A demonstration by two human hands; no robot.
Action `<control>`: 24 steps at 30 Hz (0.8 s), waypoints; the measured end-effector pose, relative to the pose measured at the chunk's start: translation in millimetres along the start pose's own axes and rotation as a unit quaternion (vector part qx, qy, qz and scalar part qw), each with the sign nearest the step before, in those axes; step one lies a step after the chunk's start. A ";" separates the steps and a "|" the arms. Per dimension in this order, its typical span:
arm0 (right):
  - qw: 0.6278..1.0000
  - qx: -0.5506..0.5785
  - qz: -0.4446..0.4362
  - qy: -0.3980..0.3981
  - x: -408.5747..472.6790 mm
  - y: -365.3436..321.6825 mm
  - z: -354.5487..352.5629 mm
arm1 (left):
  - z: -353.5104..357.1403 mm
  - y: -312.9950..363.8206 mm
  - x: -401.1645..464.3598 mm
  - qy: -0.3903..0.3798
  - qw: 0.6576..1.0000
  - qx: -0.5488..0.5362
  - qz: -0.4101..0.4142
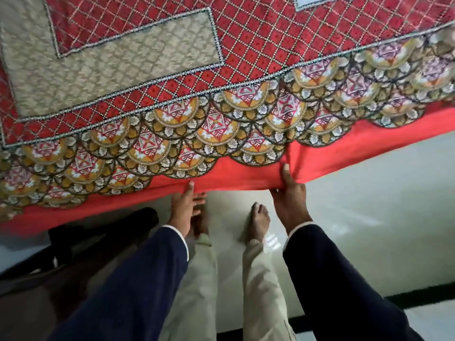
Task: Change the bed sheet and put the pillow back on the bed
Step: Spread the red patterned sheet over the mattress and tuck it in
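Head view, both hands gripping patterned woven bed sheet (pixel 246 70)

Both arms reach forward, left hand (pixel 183 207) and right hand (pixel 289 195) pinching.

Bed sheet (pixel 221 77) spread wide across the far half of view, red diamond-grid centre, beige panels, scalloped gold-and-white medallion band, plain red border along the near edge. Both hands grip that red border from below, thumbs on top: left hand (pixel 185 207) near centre, right hand (pixel 289 193) just to its right, fabric bunched at the right thumb. Dark navy sleeves (pixel 344 279) with white cuffs. Bare feet (pixel 258 220) and pale trousers (pixel 261 279) on glossy white floor (pixel 369 205). Dark wooden furniture (pixel 49 279) near left, partly under the sheet; cannot tell what it is.
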State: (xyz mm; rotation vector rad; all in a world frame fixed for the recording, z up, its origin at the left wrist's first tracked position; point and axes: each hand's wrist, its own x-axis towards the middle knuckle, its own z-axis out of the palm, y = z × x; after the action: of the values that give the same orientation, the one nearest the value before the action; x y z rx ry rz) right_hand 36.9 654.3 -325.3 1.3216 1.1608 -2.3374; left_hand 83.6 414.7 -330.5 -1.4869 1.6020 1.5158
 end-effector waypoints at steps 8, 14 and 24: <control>0.988 -0.122 0.026 0.093 40.7 -5.4 1.4 | 42.0 53.3 -25.7 -0.275 0.784 0.445 0.335; 0.988 -0.125 0.054 0.075 48.8 -10.7 -6.8 | 102.7 143.4 -14.2 -0.103 0.458 0.587 0.660; 0.997 0.059 -0.023 0.039 80.2 -95.0 -46.4 | 180.8 137.1 -9.4 -0.077 0.254 0.695 0.668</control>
State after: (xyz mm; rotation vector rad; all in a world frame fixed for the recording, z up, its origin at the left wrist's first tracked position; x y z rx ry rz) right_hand -29.8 765.8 -352.2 1.4512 1.1002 -2.4418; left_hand -95.1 554.4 -318.4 1.3516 2.5738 -0.1905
